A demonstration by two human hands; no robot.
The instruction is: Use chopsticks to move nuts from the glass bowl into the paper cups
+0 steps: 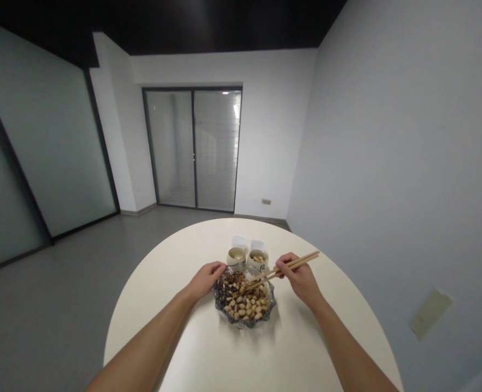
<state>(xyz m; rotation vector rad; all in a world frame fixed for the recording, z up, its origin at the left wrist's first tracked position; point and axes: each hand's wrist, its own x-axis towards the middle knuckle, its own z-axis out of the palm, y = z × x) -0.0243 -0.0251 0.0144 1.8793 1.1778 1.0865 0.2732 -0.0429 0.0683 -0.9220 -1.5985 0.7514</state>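
A scalloped clear glass bowl (272, 302) stands on the table in front of me, filled with mixed nuts and seeds. Pale nuts that look like pistachios (245, 309) lie at its near side, with darker seeds (224, 288) at the left. My left hand (205, 280) is closed at the bowl's upper left rim, its fingertips on the edge. In my right hand (300, 276) is a pair of wooden chopsticks (306, 258), their tips down among the bowl's contents. Just behind the bowl are two small cups; the right cup (258, 267) holds pale nuts, while the left cup (236, 254) shows a bare inside.
Two small white containers (239, 240) sit behind the cups. The round white table (151, 294) has its curved far edge close behind them. A white wall (388, 163) rises on the right, and glass doors (194, 149) stand across the room.
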